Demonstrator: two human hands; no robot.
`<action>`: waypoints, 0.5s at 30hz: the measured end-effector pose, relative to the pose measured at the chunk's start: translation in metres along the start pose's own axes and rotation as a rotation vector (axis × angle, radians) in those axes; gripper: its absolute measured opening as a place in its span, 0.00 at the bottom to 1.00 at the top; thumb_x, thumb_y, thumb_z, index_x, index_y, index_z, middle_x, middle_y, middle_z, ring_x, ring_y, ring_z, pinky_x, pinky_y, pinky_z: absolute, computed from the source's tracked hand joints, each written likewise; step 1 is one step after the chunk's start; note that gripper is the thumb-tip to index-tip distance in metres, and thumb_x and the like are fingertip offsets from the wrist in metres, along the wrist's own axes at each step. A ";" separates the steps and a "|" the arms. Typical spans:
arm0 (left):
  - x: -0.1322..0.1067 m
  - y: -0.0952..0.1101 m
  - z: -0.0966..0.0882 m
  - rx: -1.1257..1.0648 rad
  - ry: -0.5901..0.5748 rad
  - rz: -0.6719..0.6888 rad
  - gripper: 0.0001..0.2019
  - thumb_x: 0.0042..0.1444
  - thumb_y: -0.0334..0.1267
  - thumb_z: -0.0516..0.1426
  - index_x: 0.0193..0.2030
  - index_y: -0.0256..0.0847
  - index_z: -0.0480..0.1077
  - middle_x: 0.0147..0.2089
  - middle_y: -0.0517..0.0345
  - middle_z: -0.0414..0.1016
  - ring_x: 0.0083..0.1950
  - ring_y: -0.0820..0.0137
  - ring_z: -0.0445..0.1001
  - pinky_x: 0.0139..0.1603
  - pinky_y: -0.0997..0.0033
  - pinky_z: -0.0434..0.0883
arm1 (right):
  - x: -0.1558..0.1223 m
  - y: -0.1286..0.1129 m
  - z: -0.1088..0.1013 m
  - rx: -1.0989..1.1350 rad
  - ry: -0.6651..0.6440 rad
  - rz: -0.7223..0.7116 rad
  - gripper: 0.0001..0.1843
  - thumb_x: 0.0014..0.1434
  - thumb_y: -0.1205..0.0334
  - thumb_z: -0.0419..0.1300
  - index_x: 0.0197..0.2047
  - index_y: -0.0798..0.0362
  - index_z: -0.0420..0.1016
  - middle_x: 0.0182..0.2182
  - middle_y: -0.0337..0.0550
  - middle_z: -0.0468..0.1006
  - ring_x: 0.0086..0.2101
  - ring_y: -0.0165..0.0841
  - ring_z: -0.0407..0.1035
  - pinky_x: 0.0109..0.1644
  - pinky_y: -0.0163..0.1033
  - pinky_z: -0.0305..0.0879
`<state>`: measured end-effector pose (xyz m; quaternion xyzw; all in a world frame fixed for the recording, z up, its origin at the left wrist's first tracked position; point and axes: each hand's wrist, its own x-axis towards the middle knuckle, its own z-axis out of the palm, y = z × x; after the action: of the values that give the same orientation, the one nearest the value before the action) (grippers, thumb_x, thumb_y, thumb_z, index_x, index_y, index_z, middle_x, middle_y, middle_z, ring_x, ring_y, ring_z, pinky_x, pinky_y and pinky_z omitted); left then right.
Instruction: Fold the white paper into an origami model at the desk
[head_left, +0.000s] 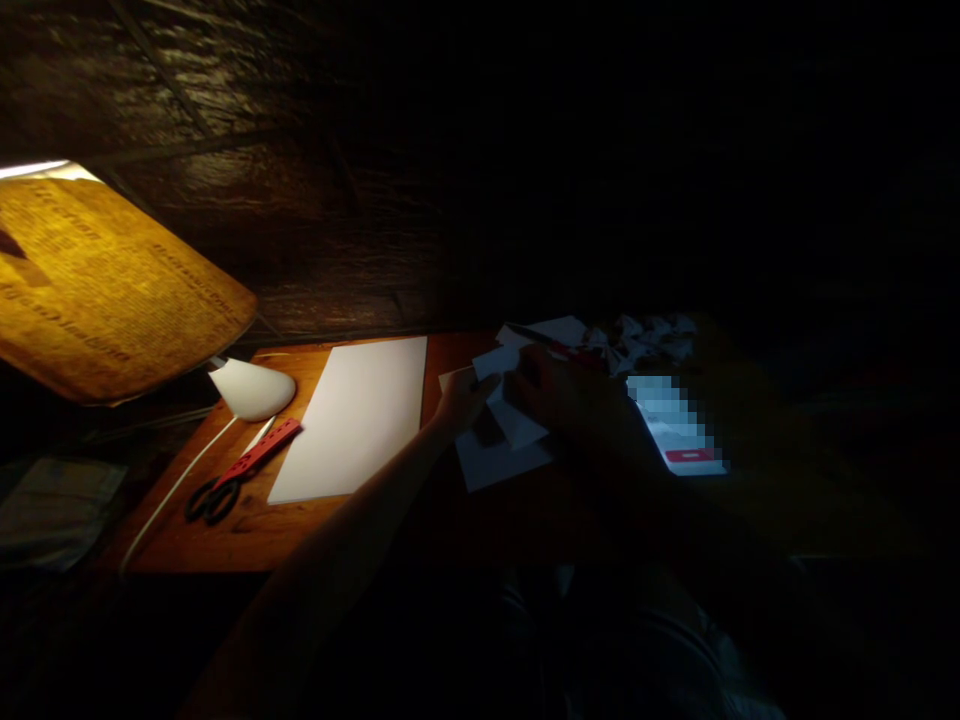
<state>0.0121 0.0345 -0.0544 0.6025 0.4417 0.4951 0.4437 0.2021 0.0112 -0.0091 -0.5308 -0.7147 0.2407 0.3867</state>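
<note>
The scene is very dark, lit by one lamp. My left hand (pixel 466 398) rests on small white paper pieces (pixel 504 440) on the wooden table (pixel 247 530), its fingers curled at a paper's edge. My right hand (pixel 559 392) lies in shadow just right of it, over the same papers, fingers bent; what it holds is hidden by the dark. A red pen-like thing (pixel 559 348) lies just behind the hands.
A large white sheet (pixel 356 415) lies mid-table. Left of it are red-sheathed scissors (pixel 240 470), a white lamp base (pixel 251 388) with cord, and a yellow printed lampshade (pixel 105 290). A lit phone screen (pixel 675 425) and crumpled paper (pixel 637 340) sit to the right.
</note>
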 end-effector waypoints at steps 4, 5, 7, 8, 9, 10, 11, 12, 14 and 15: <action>0.001 -0.002 0.000 -0.061 -0.013 -0.022 0.18 0.60 0.50 0.67 0.29 0.37 0.76 0.26 0.60 0.75 0.29 0.72 0.70 0.30 0.74 0.66 | 0.003 0.015 0.011 0.076 0.081 -0.053 0.14 0.63 0.57 0.63 0.51 0.50 0.72 0.38 0.46 0.83 0.35 0.39 0.76 0.38 0.40 0.67; 0.001 -0.001 0.000 -0.076 -0.005 -0.033 0.18 0.59 0.50 0.67 0.29 0.37 0.76 0.26 0.60 0.75 0.29 0.72 0.70 0.31 0.74 0.67 | 0.003 0.018 0.013 0.084 0.087 -0.059 0.15 0.63 0.56 0.63 0.52 0.50 0.71 0.38 0.46 0.83 0.35 0.39 0.77 0.38 0.41 0.68; 0.002 -0.001 0.000 -0.107 0.015 -0.069 0.19 0.59 0.50 0.68 0.28 0.36 0.75 0.26 0.60 0.74 0.29 0.73 0.70 0.31 0.74 0.67 | 0.005 0.021 0.015 0.092 0.103 -0.089 0.16 0.64 0.55 0.63 0.52 0.49 0.71 0.39 0.46 0.83 0.36 0.40 0.77 0.38 0.42 0.69; 0.002 0.000 0.000 -0.127 0.025 -0.090 0.19 0.58 0.50 0.68 0.27 0.36 0.75 0.26 0.60 0.74 0.29 0.73 0.70 0.30 0.74 0.66 | 0.005 0.021 0.015 0.091 0.121 -0.112 0.15 0.63 0.54 0.64 0.51 0.49 0.71 0.39 0.46 0.83 0.36 0.40 0.77 0.39 0.42 0.70; 0.003 0.000 0.000 -0.151 0.034 -0.109 0.19 0.57 0.50 0.69 0.27 0.36 0.75 0.25 0.60 0.74 0.28 0.73 0.69 0.30 0.74 0.66 | 0.006 0.021 0.015 0.085 0.136 -0.141 0.14 0.63 0.55 0.64 0.50 0.49 0.71 0.39 0.46 0.83 0.36 0.40 0.77 0.39 0.43 0.70; 0.003 0.001 0.000 -0.176 0.039 -0.126 0.19 0.56 0.50 0.70 0.27 0.36 0.75 0.25 0.61 0.74 0.28 0.73 0.69 0.30 0.74 0.66 | 0.006 0.021 0.014 0.076 0.150 -0.171 0.12 0.64 0.55 0.64 0.49 0.48 0.72 0.39 0.46 0.83 0.36 0.39 0.77 0.39 0.43 0.71; 0.004 0.001 0.000 -0.202 0.045 -0.140 0.19 0.55 0.51 0.70 0.28 0.37 0.75 0.25 0.61 0.74 0.28 0.73 0.69 0.30 0.74 0.66 | 0.007 0.020 0.014 0.063 0.164 -0.200 0.11 0.65 0.55 0.64 0.48 0.48 0.72 0.39 0.46 0.83 0.36 0.39 0.76 0.39 0.43 0.71; 0.004 0.001 0.000 -0.227 0.057 -0.151 0.18 0.54 0.51 0.71 0.28 0.37 0.76 0.26 0.61 0.74 0.28 0.73 0.69 0.30 0.73 0.66 | 0.007 0.018 0.014 0.045 0.181 -0.228 0.09 0.66 0.55 0.63 0.47 0.49 0.73 0.39 0.46 0.83 0.36 0.38 0.76 0.40 0.43 0.71; 0.005 0.000 -0.001 -0.269 0.088 -0.170 0.18 0.53 0.50 0.71 0.30 0.37 0.77 0.27 0.60 0.75 0.29 0.72 0.71 0.31 0.73 0.67 | 0.006 0.016 0.013 -0.010 0.213 -0.287 0.08 0.70 0.54 0.61 0.47 0.49 0.74 0.40 0.47 0.82 0.36 0.38 0.75 0.41 0.43 0.72; 0.006 -0.002 -0.001 -0.284 0.109 -0.178 0.17 0.52 0.50 0.72 0.30 0.37 0.77 0.27 0.60 0.75 0.29 0.72 0.71 0.31 0.73 0.67 | 0.006 0.016 0.013 -0.041 0.225 -0.321 0.08 0.71 0.54 0.61 0.47 0.49 0.75 0.41 0.48 0.82 0.37 0.39 0.75 0.42 0.44 0.73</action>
<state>0.0116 0.0405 -0.0546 0.4644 0.4424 0.5430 0.5420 0.1997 0.0227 -0.0268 -0.4412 -0.7472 0.1003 0.4867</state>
